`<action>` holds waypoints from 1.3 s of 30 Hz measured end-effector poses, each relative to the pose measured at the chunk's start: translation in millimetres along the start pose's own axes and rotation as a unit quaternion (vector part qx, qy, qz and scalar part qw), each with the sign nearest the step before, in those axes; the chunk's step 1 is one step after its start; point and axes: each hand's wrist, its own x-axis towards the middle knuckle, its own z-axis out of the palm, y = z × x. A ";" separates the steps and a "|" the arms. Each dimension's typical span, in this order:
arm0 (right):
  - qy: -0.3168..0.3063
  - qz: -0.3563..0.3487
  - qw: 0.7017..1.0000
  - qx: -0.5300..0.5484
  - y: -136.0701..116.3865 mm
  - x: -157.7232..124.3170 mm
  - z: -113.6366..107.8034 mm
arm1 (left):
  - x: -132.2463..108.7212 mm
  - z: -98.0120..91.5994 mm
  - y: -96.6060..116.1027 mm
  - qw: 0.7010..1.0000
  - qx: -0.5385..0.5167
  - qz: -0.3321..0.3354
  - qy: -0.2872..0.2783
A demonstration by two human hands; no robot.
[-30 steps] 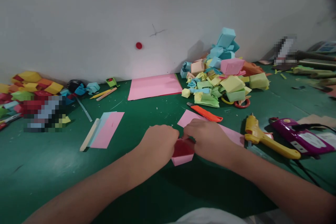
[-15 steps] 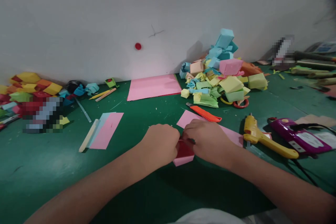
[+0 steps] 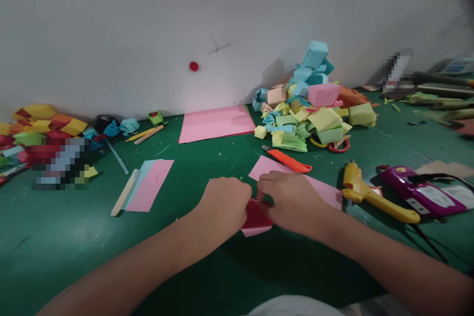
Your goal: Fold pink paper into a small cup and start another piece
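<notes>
Green tabletop (image 3: 200,158) fills my remote view; I have both forearms (image 3: 155,247) angled inward, left hand (image 3: 227,202) and right hand (image 3: 291,200) backs-up, fingers curled narrowly, pinching the red-and-pink folded paper (image 3: 258,216) between them.

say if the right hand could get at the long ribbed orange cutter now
Probably yes: the cutter lies just beyond the right hand, nothing visibly between, though that hand holds the folded red-and-pink paper.
</notes>
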 end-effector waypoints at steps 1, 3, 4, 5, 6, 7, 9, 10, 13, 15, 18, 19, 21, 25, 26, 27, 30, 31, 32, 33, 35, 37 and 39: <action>-0.003 0.003 1.000 0.005 -1.0 -0.1 0.3 | -0.3 0.8 0.4 1.000 0.000 -0.004 0.000; -0.002 -0.002 1.000 0.023 -1.6 -0.1 2.0 | -1.1 2.7 0.9 1.000 0.000 -0.007 -0.002; 0.004 -0.013 0.999 0.037 -1.2 -0.1 3.3 | -1.6 3.9 1.1 1.000 -0.001 -0.006 -0.004; 0.012 -0.027 0.998 0.054 -0.5 -0.1 4.8 | -2.3 4.9 1.1 1.000 -0.002 -0.005 -0.006; 0.021 -0.038 0.996 0.074 0.6 -0.2 6.3 | -3.1 5.9 1.0 1.000 -0.005 -0.003 -0.008; 0.028 -0.047 0.994 0.095 1.8 -0.4 7.7 | -4.0 6.4 0.8 1.000 -0.008 -0.001 -0.009; 0.037 -0.045 0.990 0.129 4.5 -0.7 9.4 | -6.3 5.9 -0.4 1.000 -0.015 0.002 -0.006; 0.039 -0.038 0.989 0.139 5.7 -0.7 9.6 | -7.7 4.7 -1.5 1.000 -0.018 0.003 -0.004; 0.045 -0.016 0.988 0.148 8.2 0.2 7.8 | -12.1 -1.5 -7.5 0.999 -0.034 0.018 0.014; 0.045 -0.001 0.987 0.157 8.3 1.1 5.6 | -14.1 -4.9 -13.0 0.997 -0.058 0.041 0.033; 0.039 0.015 0.984 0.173 6.8 1.7 3.2 | -13.2 -4.6 -20.0 0.993 -0.072 0.063 0.066; 0.034 0.014 0.984 0.175 6.2 1.6 2.9 | -12.0 -3.1 -21.2 0.993 -0.064 0.064 0.072; 0.021 0.003 0.984 0.177 5.6 1.6 2.9 | -9.2 0.5 -21.8 0.994 -0.041 0.062 0.078; 0.010 -0.006 0.989 0.149 6.6 2.2 4.4 | -6.2 4.9 -18.1 0.996 -0.009 0.051 0.070; 0.013 -0.004 0.991 0.135 7.1 2.3 4.7 | -6.3 4.8 -16.6 0.996 -0.008 0.048 0.070; 0.017 -0.003 0.992 0.124 7.6 2.3 5.1 | -6.7 4.4 -15.1 0.996 -0.010 0.045 0.070; 0.024 -0.007 0.994 0.110 8.3 1.7 5.5 | -8.6 1.3 -10.4 0.997 -0.016 0.043 0.066; 0.022 -0.006 0.993 0.112 8.4 1.5 5.4 | -9.0 -0.1 -9.0 0.997 -0.015 0.043 0.058; 0.017 -0.006 0.993 0.114 8.3 1.4 5.2 | -9.3 -1.4 -7.9 0.998 -0.012 0.042 0.049; 0.014 -0.008 0.993 0.117 8.3 1.3 5.0 | -9.3 -2.5 -7.1 0.998 -0.008 0.041 0.040; 0.010 -0.019 0.992 0.122 8.5 1.4 4.8 | -8.4 -3.4 -6.8 0.999 -0.002 0.036 0.033; 0.012 -0.032 0.992 0.122 9.3 1.7 5.2 | -6.7 -2.0 -8.2 0.999 0.002 0.031 0.033; 0.022 -0.037 0.993 0.112 10.5 1.8 6.2 | -5.1 1.5 -10.8 0.999 0.002 0.030 0.039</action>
